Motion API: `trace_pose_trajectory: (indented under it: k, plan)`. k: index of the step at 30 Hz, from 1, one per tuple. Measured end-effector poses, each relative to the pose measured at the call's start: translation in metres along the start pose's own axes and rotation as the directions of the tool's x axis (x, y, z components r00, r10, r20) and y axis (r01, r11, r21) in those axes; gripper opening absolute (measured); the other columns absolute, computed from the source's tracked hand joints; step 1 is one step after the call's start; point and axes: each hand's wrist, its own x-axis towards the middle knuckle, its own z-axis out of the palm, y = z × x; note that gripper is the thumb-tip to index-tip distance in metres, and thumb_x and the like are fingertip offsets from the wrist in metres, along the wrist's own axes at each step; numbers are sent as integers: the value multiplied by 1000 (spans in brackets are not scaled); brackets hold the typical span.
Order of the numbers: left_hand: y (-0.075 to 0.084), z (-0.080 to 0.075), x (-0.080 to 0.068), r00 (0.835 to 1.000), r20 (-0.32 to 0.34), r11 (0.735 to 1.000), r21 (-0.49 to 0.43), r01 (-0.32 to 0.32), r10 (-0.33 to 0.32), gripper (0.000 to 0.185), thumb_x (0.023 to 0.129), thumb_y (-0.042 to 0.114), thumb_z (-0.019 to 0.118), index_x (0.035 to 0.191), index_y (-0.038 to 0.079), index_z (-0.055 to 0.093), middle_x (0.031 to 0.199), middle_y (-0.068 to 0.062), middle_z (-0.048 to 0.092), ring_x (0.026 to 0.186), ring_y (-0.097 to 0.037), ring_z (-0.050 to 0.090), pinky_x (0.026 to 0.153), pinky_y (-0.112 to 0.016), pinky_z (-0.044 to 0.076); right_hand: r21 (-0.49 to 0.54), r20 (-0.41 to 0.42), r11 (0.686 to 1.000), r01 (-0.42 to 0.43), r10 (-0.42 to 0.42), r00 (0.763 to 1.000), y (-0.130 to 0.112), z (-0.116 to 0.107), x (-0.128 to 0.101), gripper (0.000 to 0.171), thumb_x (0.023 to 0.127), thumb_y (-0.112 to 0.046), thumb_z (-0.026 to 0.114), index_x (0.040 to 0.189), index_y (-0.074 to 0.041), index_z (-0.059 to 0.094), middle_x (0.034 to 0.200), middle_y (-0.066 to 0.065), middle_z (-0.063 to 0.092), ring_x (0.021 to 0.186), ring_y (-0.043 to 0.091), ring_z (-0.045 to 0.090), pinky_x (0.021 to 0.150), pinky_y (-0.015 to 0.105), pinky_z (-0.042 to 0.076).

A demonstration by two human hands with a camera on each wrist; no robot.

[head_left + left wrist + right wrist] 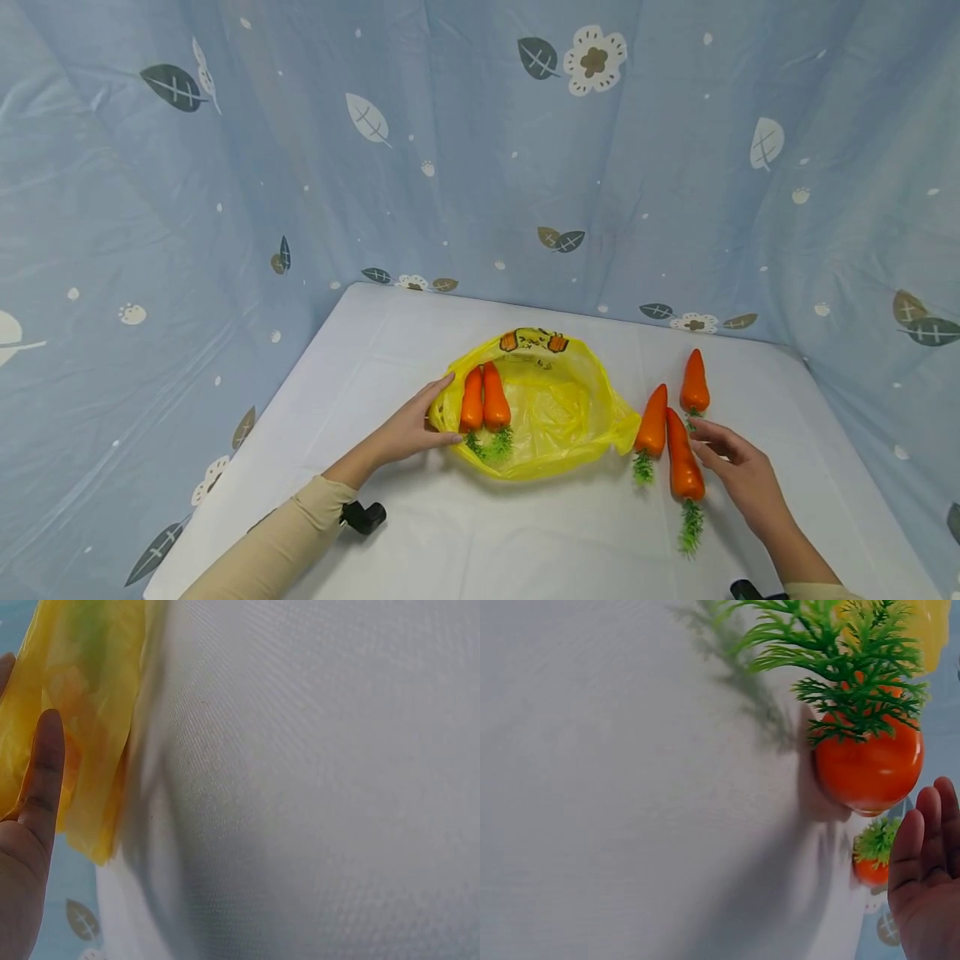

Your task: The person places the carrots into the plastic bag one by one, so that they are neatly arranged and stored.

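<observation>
bag [555, 408]: thin glossy plastic | carrots [684, 467]: shiny, smooth | table [525, 533]: matt woven cloth

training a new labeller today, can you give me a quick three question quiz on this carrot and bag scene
1. How many carrots lie on the table outside the yellow bag?
2. True or false: the left hand rests at the bag's edge beside the two carrots in the bag.
3. Which thing is the right hand nearest? A) the long carrot B) the bag's printed rim C) the far carrot

Key
1. Three: the long carrot, the far carrot and the middle carrot.
2. True; its fingers lie straight against the yellow plastic.
3. A; the hand is open beside it, fingers relaxed, gripping nothing.
</observation>
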Motion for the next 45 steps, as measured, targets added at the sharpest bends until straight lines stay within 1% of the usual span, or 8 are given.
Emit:
trace_pose_trajectory:
  k: [3,5,9,13,16,26,35,45]
  plan:
    - [0,0,0,1000,-1,1000,2,4,-4,101,87,32,83,164,17,20,166,-13,25,150,-37,28,117,-60,27,-26,6,999,-27,27,1000,2,0,-1,55,103,-42,60,147,-9,55,141,17,57,99,-8,49,76,13,50]
    - [0,0,0,1000,-4,1000,5,0,0,101,87,32,83,164,16,20,166,-14,25,149,-39,28,117,-61,27,-47,14,998,-44,45,999,4,1,-1,56,102,-44,60,147,-10,56,141,16,57,99,-6,49,78,17,49]
    - [-1,0,0,1000,-5,1000,11,-6,6,101,87,31,83,164,16,20,165,-16,26,148,-40,29,117,-61,27,-40,49,995,-86,88,995,7,2,-2,57,103,-44,58,149,-10,52,149,16,50,114,12,50,90,37,47]
    - [-2,0,0,1000,-6,1000,11,-7,7,101,87,31,83,164,15,20,165,-16,27,148,-40,30,116,-61,28,-19,116,986,-166,167,979,9,2,-3,67,102,-49,58,154,-9,44,157,19,37,131,36,42,99,62,43]
    - [-2,-1,-1,1000,-4,1000,8,-7,7,100,87,31,83,164,16,20,165,-15,27,148,-39,30,116,-61,28,-22,172,975,-220,221,960,10,3,-2,75,99,-55,60,156,-10,41,160,21,29,138,44,36,103,70,38]
    - [-1,-3,-2,1000,2,1000,-8,-13,13,100,88,31,82,164,14,20,165,-15,26,149,-38,29,117,-61,28,-57,261,963,-263,268,927,8,4,2,83,93,-54,69,156,-8,40,163,26,20,139,51,33,104,75,32]
    - [-4,-3,-2,1000,-2,1000,-13,-25,25,100,88,30,82,164,14,20,165,-15,27,148,-38,30,116,-61,30,-131,339,955,-267,296,893,5,2,6,95,88,-51,77,160,-12,30,160,31,20,135,56,33,98,72,40]
    - [-4,-2,-3,1000,-3,1000,-9,-26,26,99,88,30,82,164,13,21,164,-15,27,148,-38,31,115,-60,31,-134,299,963,-234,264,917,4,2,3,94,88,-53,75,160,-10,32,158,31,27,131,51,41,93,60,48]
